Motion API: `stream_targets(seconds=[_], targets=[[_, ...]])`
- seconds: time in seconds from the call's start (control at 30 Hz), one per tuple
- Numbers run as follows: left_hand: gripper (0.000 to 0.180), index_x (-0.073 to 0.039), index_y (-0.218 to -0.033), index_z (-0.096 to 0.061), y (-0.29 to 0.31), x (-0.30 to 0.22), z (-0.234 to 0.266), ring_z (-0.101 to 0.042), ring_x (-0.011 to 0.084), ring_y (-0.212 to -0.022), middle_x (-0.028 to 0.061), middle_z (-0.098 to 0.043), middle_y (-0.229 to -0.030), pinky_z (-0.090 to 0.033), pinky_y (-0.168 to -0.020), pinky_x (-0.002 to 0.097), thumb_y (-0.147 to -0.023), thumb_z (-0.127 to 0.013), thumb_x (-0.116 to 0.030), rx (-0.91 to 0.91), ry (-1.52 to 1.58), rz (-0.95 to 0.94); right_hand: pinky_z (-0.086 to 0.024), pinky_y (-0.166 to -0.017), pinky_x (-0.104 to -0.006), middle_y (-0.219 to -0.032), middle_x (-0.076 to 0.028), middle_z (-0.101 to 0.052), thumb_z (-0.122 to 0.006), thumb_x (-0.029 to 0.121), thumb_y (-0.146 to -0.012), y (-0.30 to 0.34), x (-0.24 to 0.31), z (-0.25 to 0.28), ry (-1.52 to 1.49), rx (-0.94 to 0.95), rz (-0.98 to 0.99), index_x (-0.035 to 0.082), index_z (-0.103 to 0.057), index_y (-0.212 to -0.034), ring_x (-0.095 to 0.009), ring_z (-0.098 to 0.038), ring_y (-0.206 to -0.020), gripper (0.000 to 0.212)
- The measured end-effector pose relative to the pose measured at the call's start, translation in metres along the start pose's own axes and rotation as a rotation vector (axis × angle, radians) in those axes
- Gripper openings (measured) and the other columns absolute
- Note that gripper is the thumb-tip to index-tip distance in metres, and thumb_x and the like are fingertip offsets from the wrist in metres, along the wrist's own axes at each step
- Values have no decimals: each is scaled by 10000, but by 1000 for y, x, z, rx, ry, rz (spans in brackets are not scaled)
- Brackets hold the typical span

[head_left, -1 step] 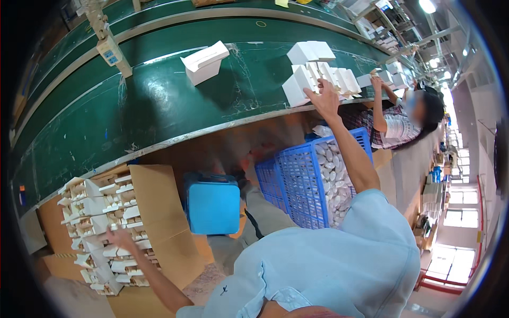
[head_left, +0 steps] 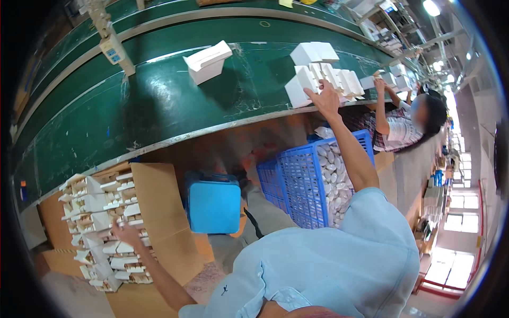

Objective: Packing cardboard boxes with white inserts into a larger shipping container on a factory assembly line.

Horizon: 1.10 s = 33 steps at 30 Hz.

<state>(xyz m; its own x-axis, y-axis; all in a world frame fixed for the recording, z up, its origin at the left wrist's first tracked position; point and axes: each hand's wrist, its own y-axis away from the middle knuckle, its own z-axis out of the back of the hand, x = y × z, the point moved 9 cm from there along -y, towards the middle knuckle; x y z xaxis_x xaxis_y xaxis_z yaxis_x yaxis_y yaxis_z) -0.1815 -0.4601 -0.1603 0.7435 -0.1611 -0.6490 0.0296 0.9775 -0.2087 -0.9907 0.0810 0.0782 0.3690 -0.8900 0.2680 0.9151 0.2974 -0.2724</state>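
My right hand (head_left: 325,102) is at the near edge of a row of white boxes (head_left: 298,91) on the green workbench (head_left: 159,106). Its thumb and fingers are spread apart and touch the boxes' tops. Down at the left, my left hand (head_left: 127,236) hangs over several open white boxes (head_left: 95,220) packed in rows inside a cardboard carton (head_left: 156,193). The left fingers look apart, with nothing visible in them. Small light-coloured parts show inside the packed boxes, too small to name.
Alone on the bench stands another white box (head_left: 209,62) with raised flaps. A blue stool (head_left: 214,208) and a blue plastic crate (head_left: 302,183) of white wrapped pieces stand below the bench. A co-worker (head_left: 405,119) handles boxes at the far right. A switch post (head_left: 116,55) rises at left.
My left hand has shifted slightly to the right above the packed boxes. My right hand keeps its place at the row of boxes.
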Motion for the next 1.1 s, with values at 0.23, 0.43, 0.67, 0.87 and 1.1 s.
stream_targets(seconds=[0.23, 0.43, 0.67, 0.87, 1.1], targets=[[239, -53, -1234, -745, 171, -267, -86, -666, 146, -1017, 55, -743, -1111, -542, -910, 311, -1009, -688, -111, 583, 677, 153, -472, -1122, -461, -1300, -279, -712, -720, 272, -971, -7, -54, -84, -198, 189, 94, -83, -668, -1330, -401, -653, -1244, 508], [722, -171, -1543, -522, 275, -293, -156, -644, 301, -1262, 109, -595, -1479, -549, -1021, 517, -1051, -534, -701, 1093, 1376, 941, -471, -597, -279, -823, -20, -606, -708, 15, -961, 111, 217, 5, -408, 674, 665, 14, -634, -950, -83, -588, -743, 75], [925, -116, -1656, -421, 212, -277, -28, -530, 315, -1486, 117, -511, -1651, -447, -1218, 502, -1031, -382, -797, 741, 2227, 162, -586, -738, -366, -999, -130, -747, -737, -132, -723, 258, 460, 79, -620, 931, 1487, 14, -693, -919, -345, -739, -876, 249], [765, 7, -1573, -482, 203, -140, 13, -588, 366, -1422, 219, -585, -1551, -449, -1218, 528, -1035, -629, -517, 517, 2382, 628, -600, -905, -380, -1300, -138, -696, -758, -112, -797, 336, 561, 42, -847, 1192, 1443, 16, -693, -1184, -304, -729, -1097, 413], [754, -35, -1588, -416, 132, -64, 88, -611, 302, -1357, 149, -611, -1468, -527, -1147, 479, -961, -742, -298, -114, 2078, 655, -477, -1170, -511, -1614, -104, -492, -898, 79, -764, 480, 567, -105, -947, 1913, 491, 143, -283, -1681, -316, -534, -1452, 1106]])
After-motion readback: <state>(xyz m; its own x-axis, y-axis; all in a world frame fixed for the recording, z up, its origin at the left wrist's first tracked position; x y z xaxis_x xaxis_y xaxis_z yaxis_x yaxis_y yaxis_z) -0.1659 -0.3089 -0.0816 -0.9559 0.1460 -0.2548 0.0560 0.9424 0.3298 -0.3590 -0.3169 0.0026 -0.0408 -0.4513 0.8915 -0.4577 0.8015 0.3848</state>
